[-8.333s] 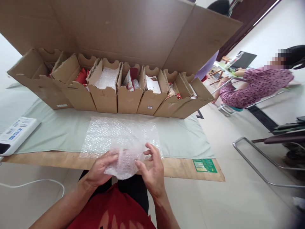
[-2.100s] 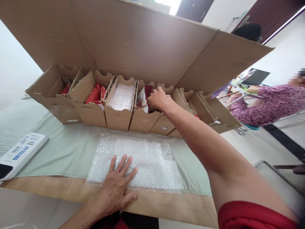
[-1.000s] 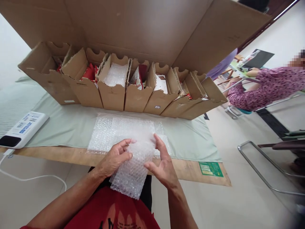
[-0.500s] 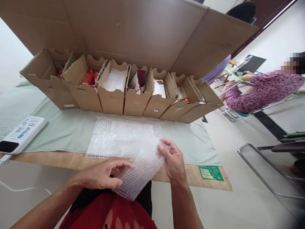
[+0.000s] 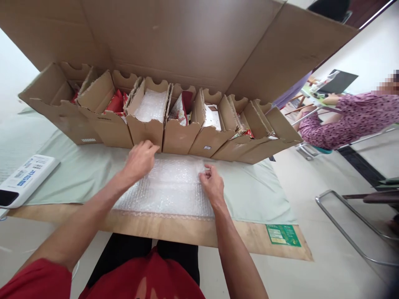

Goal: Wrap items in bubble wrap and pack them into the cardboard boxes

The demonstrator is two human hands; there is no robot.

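Clear bubble wrap [image 5: 174,195] lies spread on the cloth near the front edge, with a smaller piece seeming to lie over a larger one. My right hand [image 5: 213,185] is closed at its far right corner, thumb and forefinger pinching the film. Over the far left corner, close to the front of the cardboard bins, my left hand [image 5: 140,160] has its fingers curled together. Its thumb and whatever it may hold are hidden from view.
Behind the wrap stands a row of open cardboard bins [image 5: 146,133] holding red packets [image 5: 116,101], bubble wrap pieces and other packs. A tall cardboard panel [image 5: 181,37] rises behind. A white power bank [image 5: 28,178] lies left. A person in patterned clothes [image 5: 358,116] sits at right.
The bubble wrap piece held near my lap now lies flat over the other wrap. My left hand has moved forward to the far left corner; my right hand moved slightly forward and left.
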